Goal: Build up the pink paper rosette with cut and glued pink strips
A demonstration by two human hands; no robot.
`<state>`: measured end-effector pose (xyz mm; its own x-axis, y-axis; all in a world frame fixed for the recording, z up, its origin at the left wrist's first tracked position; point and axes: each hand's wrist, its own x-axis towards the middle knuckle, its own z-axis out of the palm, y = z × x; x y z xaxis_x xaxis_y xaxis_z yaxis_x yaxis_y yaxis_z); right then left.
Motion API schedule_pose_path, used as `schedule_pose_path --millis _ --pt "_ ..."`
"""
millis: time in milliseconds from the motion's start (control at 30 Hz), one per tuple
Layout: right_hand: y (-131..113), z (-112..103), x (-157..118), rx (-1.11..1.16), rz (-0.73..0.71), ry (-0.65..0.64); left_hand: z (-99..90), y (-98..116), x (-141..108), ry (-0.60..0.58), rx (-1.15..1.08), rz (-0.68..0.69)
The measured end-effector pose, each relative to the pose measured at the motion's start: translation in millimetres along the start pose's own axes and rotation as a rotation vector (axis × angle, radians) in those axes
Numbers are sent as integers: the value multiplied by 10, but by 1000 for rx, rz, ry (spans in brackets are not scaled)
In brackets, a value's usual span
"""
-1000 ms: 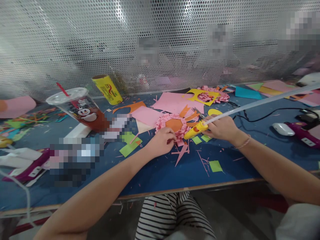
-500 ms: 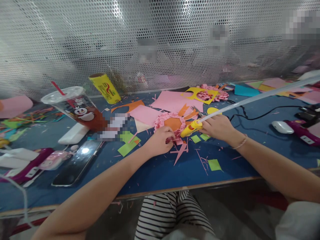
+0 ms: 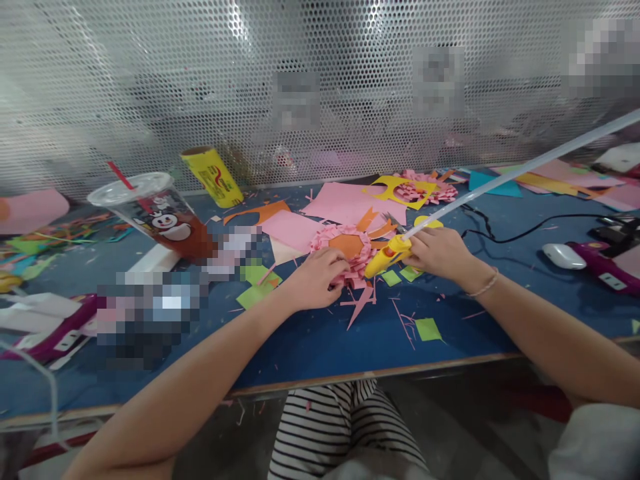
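Observation:
My right hand [image 3: 437, 252] is closed around a yellow hot glue gun [image 3: 387, 256] with a long translucent glue stick [image 3: 500, 179] rising from its back. The gun's nozzle points down and left at the pink fringe of a paper flower [image 3: 347, 245], which has an orange centre and orange strips at its upper right. My left hand [image 3: 320, 277] is closed with bent fingers on the flower's lower left edge. Its fingertips are partly hidden, so the exact grip on the fringe is unclear. Pink paper slivers [image 3: 361, 310] lie just below the flower.
Behind lie pink paper sheets [image 3: 335, 202] and another pink fringed flower [image 3: 440, 189]. Green paper squares [image 3: 428, 329] are scattered about. On the left stand a drink cup [image 3: 170, 223] and a yellow tube [image 3: 216, 177]. A black cable [image 3: 530, 223] runs rightward; perforated metal panel [image 3: 350, 87] backs the table.
The glue gun has shifted slightly right and its glue stick now slants up more steeply. My left hand has moved very little, staying at the flower's edge.

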<state>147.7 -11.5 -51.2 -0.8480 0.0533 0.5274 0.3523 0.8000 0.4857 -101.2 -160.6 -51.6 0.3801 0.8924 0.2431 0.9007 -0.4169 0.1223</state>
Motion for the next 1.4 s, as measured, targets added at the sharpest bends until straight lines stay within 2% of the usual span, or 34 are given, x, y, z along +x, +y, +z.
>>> schedule_pose_path --millis 233,367,533,800,1133,1400 --pt "83 -27 -5 22 144 15 13 77 21 4 18 5" --pt "114 -48 -12 -11 213 7 -2 175 50 -15 53 80" --pt "122 -56 -10 -14 214 5 12 155 72 -5 105 102" --pt "130 -70 -4 -8 239 -1 185 76 104 97 202 137" --pt "182 -65 -30 6 310 31 202 69 146 135 379 46" --pt "204 -64 -39 28 327 39 145 -26 132 66 253 -36"
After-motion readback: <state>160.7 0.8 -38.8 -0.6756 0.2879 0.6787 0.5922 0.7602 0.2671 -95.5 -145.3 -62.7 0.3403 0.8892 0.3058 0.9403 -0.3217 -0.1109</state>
